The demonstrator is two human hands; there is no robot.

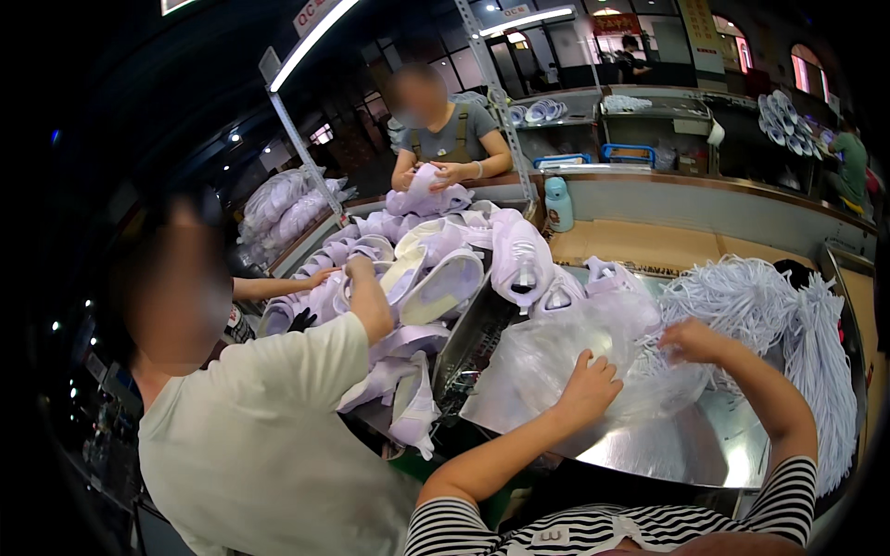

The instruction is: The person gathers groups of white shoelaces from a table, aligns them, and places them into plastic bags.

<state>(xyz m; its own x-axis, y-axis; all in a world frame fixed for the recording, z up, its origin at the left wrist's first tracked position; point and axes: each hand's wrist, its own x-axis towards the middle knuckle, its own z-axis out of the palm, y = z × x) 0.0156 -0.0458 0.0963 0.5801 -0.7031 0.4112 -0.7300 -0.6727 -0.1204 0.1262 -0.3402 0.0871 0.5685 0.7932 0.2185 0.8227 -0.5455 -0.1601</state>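
Note:
A crumpled clear plastic bag (542, 361) lies over the metal worktop in front of me. My left hand (591, 389) is at the bag's near side, its fingers curled on the film. Beside the bag's right end, my right hand (695, 341) has bent fingers somewhat apart, with nothing visible in them; its fingertips are slightly blurred. Pale lilac shoes (521, 255) sit just beyond the bag, one partly behind the film. Close past my right hand is a large heap of white shoelaces (723, 301), with a long bundle hanging down at the right.
A pile of lilac shoes and uppers (436, 283) fills the bench to my left, where a co-worker in a light shirt (269, 417) reaches in. Opposite, another person (450, 139) handles a shoe. A turquoise bottle (558, 204) stands by the low partition. A metal post (505, 111) rises nearby.

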